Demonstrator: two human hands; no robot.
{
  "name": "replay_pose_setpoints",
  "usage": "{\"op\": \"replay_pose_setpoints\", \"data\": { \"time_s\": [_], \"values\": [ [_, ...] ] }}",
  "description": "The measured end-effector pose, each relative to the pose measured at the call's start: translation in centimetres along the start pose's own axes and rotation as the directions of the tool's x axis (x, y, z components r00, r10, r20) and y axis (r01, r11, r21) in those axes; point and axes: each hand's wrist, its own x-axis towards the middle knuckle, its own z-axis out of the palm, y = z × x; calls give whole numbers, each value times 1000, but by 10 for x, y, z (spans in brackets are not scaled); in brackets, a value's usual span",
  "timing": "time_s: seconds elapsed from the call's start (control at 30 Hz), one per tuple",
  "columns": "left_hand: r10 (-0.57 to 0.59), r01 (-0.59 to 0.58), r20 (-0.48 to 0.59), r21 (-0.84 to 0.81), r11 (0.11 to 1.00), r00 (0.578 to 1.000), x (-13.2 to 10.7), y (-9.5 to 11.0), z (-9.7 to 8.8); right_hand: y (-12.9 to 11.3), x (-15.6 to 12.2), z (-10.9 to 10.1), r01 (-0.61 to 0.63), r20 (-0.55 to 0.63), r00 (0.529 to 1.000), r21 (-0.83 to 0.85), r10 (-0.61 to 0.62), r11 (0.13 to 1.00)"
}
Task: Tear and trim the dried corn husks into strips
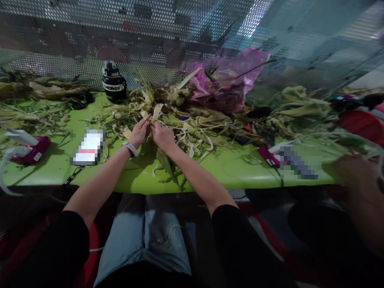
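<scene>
Both of my hands meet over the heap of dried plant leaves, which look like corn husks (pixel 207 120), in the middle of the green table (pixel 132 178). A pale husk strip (pixel 157 112) stands up from between my fingers. My left hand (pixel 140 131), with a light band on the wrist, pinches its lower left side. Right beside it, my right hand (pixel 163 136) has its fingers curled closed on the same strip. Loose green and straw-coloured husk pieces (pixel 168 166) lie beneath my forearms.
A dark bottle (pixel 114 86) stands behind on the left, a pink plastic bag (pixel 228 88) behind on the right. A phone (pixel 90 146) and a purple power block (pixel 33 151) lie left. On the right are another power block (pixel 270 155) and another person's arm (pixel 361 176).
</scene>
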Motion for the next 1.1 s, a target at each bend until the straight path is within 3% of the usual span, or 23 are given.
{"op": "replay_pose_setpoints", "data": {
  "time_s": [0.2, 0.33, 0.4, 0.47, 0.57, 0.67, 0.93, 1.0, 1.1],
  "values": [
    [-16, 16, -3, -13, 1000, 1000, -3, -5, -1, -1, 0, -5, -17, 11, 1000, 48, 17, 999],
    [45, -45, -5, 29, 999, 999, -3, -7, -5, 3, 4, -15, -108, 6, 994, 284, 111, 953],
    [43, -43, -2, 39, 998, 999, -3, -6, -6, 9, 9, -17, -225, 16, 969, 458, 245, 860],
    [10, -11, 31, 42, 999, 999, -3, -6, -6, 14, 14, -17, -344, 122, 930, 615, 345, 710],
    [-24, 21, 71, 36, 999, 997, -4, -6, -4, 14, 17, -16, -418, 280, 900, 772, 333, 478],
    [3, -10, 110, 67, 998, 994, -5, -7, -2, 9, 16, -16, -398, 287, 902, 843, 324, 361],
    [42, -122, 258, 302, 945, 965, -7, -3, -5, 21, 23, -15, -442, 324, 853, 866, 409, 235],
    [24, -120, 270, 345, 931, 963, -8, -1, -6, 27, 25, -20, -406, 307, 874, 887, 378, 220],
    [-10, -118, 323, 376, 919, 947, -8, 1, -6, 27, 24, -29, -322, 269, 937, 913, 223, 250]
  ]
}}
